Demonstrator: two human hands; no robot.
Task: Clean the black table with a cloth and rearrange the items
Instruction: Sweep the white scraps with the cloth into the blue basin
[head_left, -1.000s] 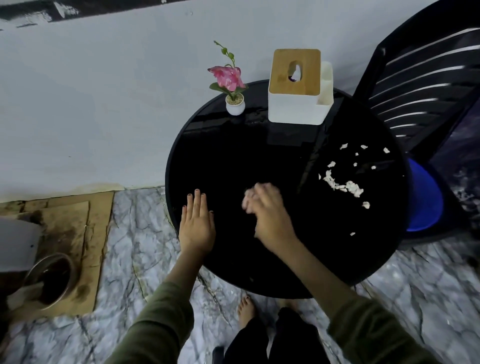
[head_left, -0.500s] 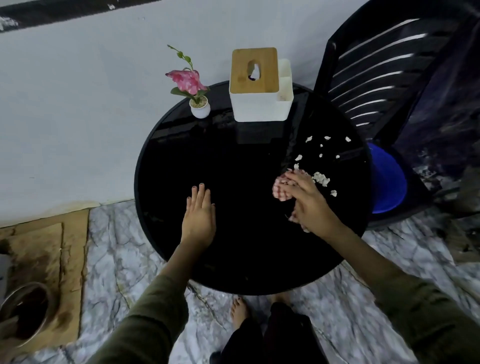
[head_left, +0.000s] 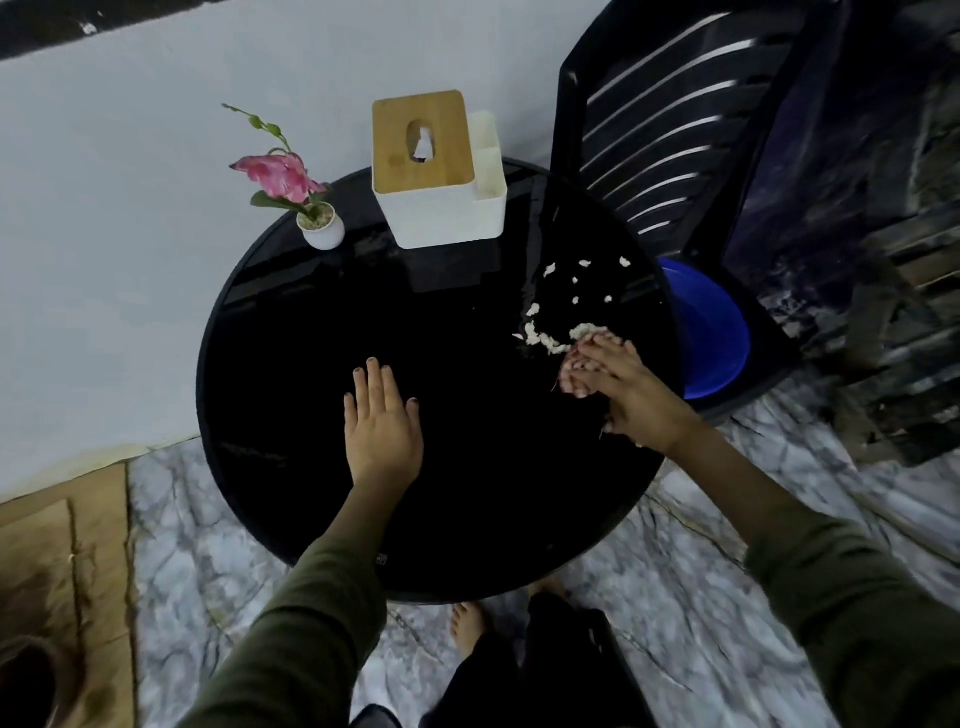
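1. The left hand lies flat on the black table, fingers together.
2. The right hand presses a checked cloth against the crumbs.
3. The flower pot and tissue box stand at the far edge.

My right hand covering most of the cloth, blue basin half behind my tabletop, chair cut off above.

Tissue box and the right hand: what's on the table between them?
In the head view, scattered white crumbs lie on the table between the tissue box and the right hand, which presses a cloth.
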